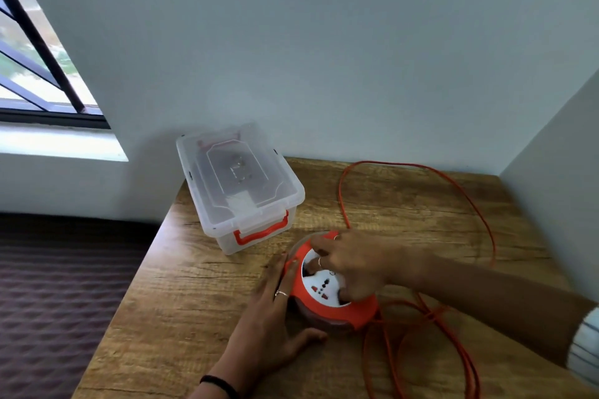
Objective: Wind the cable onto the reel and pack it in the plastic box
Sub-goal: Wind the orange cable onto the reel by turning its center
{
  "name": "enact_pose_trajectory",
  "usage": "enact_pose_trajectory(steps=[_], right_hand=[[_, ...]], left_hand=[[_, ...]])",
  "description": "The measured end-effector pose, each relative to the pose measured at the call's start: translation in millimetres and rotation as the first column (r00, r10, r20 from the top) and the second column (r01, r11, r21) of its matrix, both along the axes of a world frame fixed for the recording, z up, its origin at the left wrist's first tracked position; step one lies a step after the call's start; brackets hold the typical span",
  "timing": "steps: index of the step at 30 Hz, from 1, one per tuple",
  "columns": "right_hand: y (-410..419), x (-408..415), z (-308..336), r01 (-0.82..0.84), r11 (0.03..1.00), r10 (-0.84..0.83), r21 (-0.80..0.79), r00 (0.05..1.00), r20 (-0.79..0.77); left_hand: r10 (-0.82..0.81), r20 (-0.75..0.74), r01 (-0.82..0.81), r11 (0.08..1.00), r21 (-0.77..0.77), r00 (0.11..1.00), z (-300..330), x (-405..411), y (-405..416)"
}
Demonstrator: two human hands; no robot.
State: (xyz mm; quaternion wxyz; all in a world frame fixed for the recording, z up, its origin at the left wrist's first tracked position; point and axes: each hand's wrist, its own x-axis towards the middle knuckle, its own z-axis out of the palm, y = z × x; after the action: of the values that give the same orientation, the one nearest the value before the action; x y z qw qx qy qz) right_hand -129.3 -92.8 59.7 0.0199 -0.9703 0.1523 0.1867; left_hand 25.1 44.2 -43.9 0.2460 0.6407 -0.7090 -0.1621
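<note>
The right hand (351,264) sits on top of the reel (327,288), with its fingers curled down into the white middle part, as if to turn it; the left hand (275,311) lies flat with straight fingers, pressed against the reel's near-left side to keep it from sliding. So the reel is right between the two hands, lying flat on the wooden table (181,301), with its round face up. The orange cable (453,191) comes out past the right hand and runs away in one big loop on the far side; more of it lies in loose loops under the right arm. Most of it looks not wound yet, I think. The plastic box (240,185) stands just beyond the left hand, lid shut; its long side points away from the hands toward the wall. The left hand is the nearer one to it.
</note>
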Motion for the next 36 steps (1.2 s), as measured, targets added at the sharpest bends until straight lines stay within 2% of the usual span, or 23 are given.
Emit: enact_pose_trajectory(steps=[4,8,11,13,17,22,25,28,33,36], right_hand=[[16,1,-14,0.324,0.946,-0.322,0.014,0.934,0.154],[32,14,-25,0.675,0.733,-0.674,0.089,0.701,0.234],[37,22,-29,0.785,0.604,-0.789,0.139,0.564,0.245],[39,24,-30,0.813,0.562,-0.817,0.152,0.517,0.255],[40,21,-26,0.76,0.633,-0.769,0.148,0.595,0.233],[23,-11,-10,0.582,0.732,-0.678,0.355,0.674,0.294],[8,-32,0,0.402,0.87,-0.482,0.284,0.816,0.319],[2,-35,-1,0.25,0.947,-0.295,0.202,0.925,0.239],[-3,-26,-4,0.073,0.995,-0.08,0.063,0.991,0.105],[-7,-24,-2,0.002,0.999,-0.003,0.046,0.999,0.037]], left_hand=[[0.0,-0.022,0.0,1.0,0.003,1.0,-3,0,-1],[0.022,-0.021,-0.022,1.0,-0.005,1.0,-8,-1,-2],[0.021,-0.011,-0.021,1.0,-0.008,1.0,-11,-1,-4],[0.022,-0.007,-0.022,1.0,-0.002,1.0,-11,-1,-5],[0.034,-0.025,-0.034,0.999,-0.017,0.999,-11,0,-6],[0.028,-0.013,-0.027,0.998,0.048,1.0,-10,0,-7],[0.027,-0.013,-0.026,0.996,0.082,1.0,-5,0,-6],[0.031,-0.002,-0.031,0.995,0.096,1.0,-1,0,-4],[0.046,-0.004,-0.046,0.994,0.103,0.999,-1,0,-1],[0.052,0.003,-0.052,0.992,0.114,0.999,0,-1,-1]])
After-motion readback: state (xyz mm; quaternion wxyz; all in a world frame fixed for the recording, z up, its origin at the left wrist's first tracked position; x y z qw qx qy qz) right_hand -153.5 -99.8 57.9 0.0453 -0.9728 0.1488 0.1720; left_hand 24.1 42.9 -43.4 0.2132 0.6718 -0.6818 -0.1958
